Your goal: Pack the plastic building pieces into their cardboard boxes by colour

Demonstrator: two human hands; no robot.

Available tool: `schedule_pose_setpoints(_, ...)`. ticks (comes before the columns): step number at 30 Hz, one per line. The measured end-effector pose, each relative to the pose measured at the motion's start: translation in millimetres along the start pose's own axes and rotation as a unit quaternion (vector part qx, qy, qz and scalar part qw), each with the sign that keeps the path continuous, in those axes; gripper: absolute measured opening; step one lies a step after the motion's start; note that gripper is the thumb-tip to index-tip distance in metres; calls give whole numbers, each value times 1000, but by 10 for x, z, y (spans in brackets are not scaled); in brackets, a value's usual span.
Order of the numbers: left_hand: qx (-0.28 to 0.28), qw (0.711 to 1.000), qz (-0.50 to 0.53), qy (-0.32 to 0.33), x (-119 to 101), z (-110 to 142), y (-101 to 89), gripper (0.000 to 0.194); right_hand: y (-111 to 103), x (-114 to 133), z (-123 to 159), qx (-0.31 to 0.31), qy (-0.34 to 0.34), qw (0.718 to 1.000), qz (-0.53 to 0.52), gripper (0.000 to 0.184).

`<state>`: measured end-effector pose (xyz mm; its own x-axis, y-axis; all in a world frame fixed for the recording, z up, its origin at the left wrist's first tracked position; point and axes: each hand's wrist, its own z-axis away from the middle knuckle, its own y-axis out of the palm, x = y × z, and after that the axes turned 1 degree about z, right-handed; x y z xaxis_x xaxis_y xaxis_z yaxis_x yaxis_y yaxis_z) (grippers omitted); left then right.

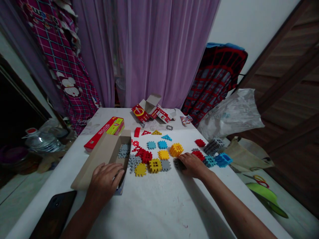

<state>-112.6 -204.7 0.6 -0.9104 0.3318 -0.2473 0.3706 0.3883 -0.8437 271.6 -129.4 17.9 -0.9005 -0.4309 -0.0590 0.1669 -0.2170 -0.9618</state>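
Note:
My left hand (106, 179) rests on the near end of an open cardboard box (97, 159), its fingers and thumb curled over the box's edge. Inside the box lie grey notched building tiles (124, 151). On the right, my right hand (191, 165) has its fingers closed over dark grey building tiles (178, 163) at the table surface; the fingertips are partly hidden. Close to that hand stand a yellow stack of tiles (176, 150) and red tiles (198, 155). Between my hands are a yellow window tile (155, 165), a grey tile (165, 165) and a mustard tile (140, 169).
Blue tile stacks (223, 160) and a grey stack (213, 146) line the table's right edge. A red carton (104, 132) lies behind the open box, and a torn red carton (152, 111) is at the back. A phone (54, 212) lies at the front left.

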Motion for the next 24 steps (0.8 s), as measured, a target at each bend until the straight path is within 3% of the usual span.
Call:
schedule_pose_setpoints(12, 14, 1000, 5, -9, -76, -13, -15, 28, 39, 3, -1, -2, 5, 1000, -1, 53)
schedule_pose_setpoints(17, -16, 1000, 3, 2, -138, 11, -41, 29, 30, 8, 72, -2, 27, 999, 19, 50)
schedule_pose_setpoints(21, -50, 998, -11, 20, -180, 23, -55, 29, -180, 110, 143, -39, 36, 999, 4, 42)
schedule_pose_setpoints(24, -59, 998, -23, 26, -197, 25, -64, 27, -479, 366, 67, -73, -9, 997, -34, 52)
